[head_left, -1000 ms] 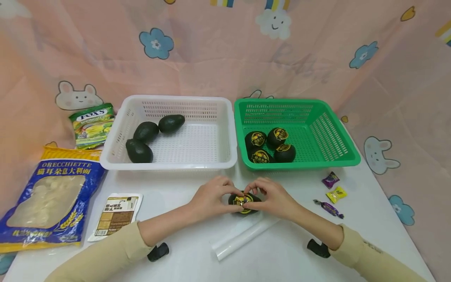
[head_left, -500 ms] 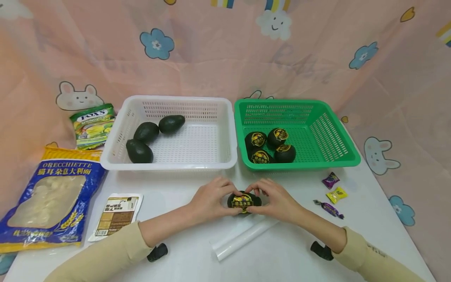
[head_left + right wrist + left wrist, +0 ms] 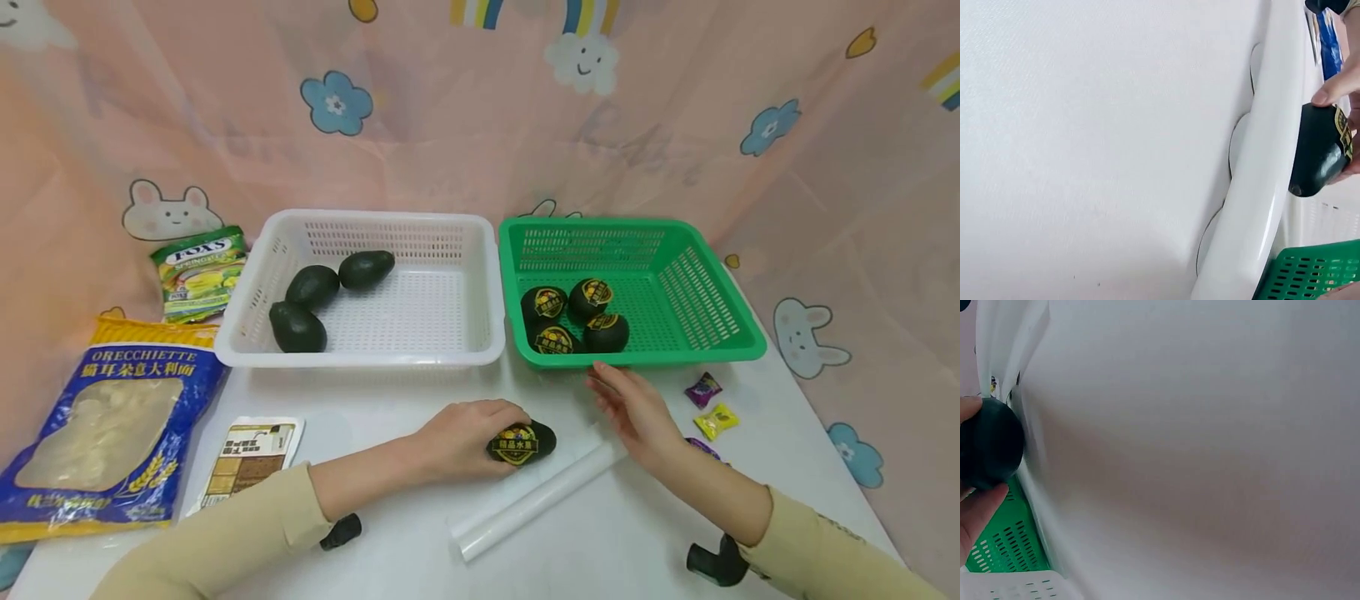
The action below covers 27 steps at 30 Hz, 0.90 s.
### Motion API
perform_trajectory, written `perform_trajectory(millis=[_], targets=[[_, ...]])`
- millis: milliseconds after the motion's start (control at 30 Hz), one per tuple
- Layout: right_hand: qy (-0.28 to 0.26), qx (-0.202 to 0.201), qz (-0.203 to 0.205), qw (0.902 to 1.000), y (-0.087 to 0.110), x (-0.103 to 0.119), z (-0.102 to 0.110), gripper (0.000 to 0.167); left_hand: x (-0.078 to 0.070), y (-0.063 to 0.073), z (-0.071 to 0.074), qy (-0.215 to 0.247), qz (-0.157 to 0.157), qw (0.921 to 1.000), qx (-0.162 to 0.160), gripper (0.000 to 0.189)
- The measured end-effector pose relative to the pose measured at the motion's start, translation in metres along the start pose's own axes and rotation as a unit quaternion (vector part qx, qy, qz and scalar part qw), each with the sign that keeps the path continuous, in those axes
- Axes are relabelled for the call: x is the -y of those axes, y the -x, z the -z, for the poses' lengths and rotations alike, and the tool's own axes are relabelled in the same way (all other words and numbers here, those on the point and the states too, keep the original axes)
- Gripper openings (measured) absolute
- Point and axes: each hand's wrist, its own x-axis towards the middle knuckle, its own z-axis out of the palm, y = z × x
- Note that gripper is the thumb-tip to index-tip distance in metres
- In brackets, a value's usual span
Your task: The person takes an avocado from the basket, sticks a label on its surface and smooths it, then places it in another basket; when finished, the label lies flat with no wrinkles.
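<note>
A dark green avocado (image 3: 542, 439) with a black-and-gold label on top is gripped at its left end by my left hand (image 3: 461, 442), just above the white table. In the left wrist view the fingers and thumb press the avocado (image 3: 994, 444) from both sides. My right hand (image 3: 637, 412) is apart from it, its fingers loosely bent near the front rim of the green basket (image 3: 690, 354), holding nothing. A rolled white label sheet (image 3: 540, 500) lies between my forearms; the right wrist view shows round label edges along the roll (image 3: 1257, 169).
The white basket (image 3: 375, 360) at the back left holds 3 plain avocados. Several labelled avocados (image 3: 555, 340) sit in the green basket. Wrapped candies (image 3: 716, 421) lie at the right; a pasta bag (image 3: 112, 425), a green candy bag (image 3: 199, 273) and a flat packet (image 3: 251, 454) at the left.
Both hands were pressing the label onto the avocado. My right hand has let go and moved right and up toward the green basket; the left hand now grips the avocado alone.
</note>
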Motion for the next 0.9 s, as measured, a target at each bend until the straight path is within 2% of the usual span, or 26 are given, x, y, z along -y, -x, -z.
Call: perform_trajectory(millis=[133,233,333,400,467,567,667,767,900], targets=[[-0.033,-0.007,0.017,0.9993,-0.001,0.005,0.007,0.035,-0.003,-0.008,0.015,0.038,-0.014,0.9991,-0.011,0.053],[-0.024,-0.008,0.029,0.9993,-0.002,0.006,0.010,0.031,-0.009,-0.029,0.039,0.056,-0.018,0.9979,-0.026,0.056],[-0.009,-0.009,0.041,0.9991,-0.005,0.005,0.013,0.024,-0.012,-0.064,0.070,0.049,-0.013,0.9979,-0.041,0.054],[0.004,-0.010,0.047,0.9988,-0.006,0.004,0.014,0.024,-0.011,-0.092,0.087,0.032,0.005,0.9985,-0.044,0.053],[0.022,-0.010,0.051,0.9984,-0.008,0.003,0.016,0.029,-0.006,-0.120,0.097,0.019,0.027,0.9989,-0.034,0.052],[0.049,-0.016,0.051,0.9974,-0.009,0.000,0.017,0.037,0.004,-0.155,0.098,-0.011,0.070,0.9975,-0.004,0.052],[0.066,-0.022,0.048,0.9964,-0.010,-0.002,0.018,0.040,0.011,-0.178,0.086,-0.050,0.093,0.9936,0.041,0.052],[0.074,-0.029,0.048,0.9957,-0.010,-0.003,0.018,0.039,0.014,-0.189,0.072,-0.083,0.100,0.9878,0.086,0.059],[0.077,-0.034,0.055,0.9950,-0.010,-0.003,0.018,0.039,0.014,-0.194,0.061,-0.122,0.123,0.9788,0.109,0.072]])
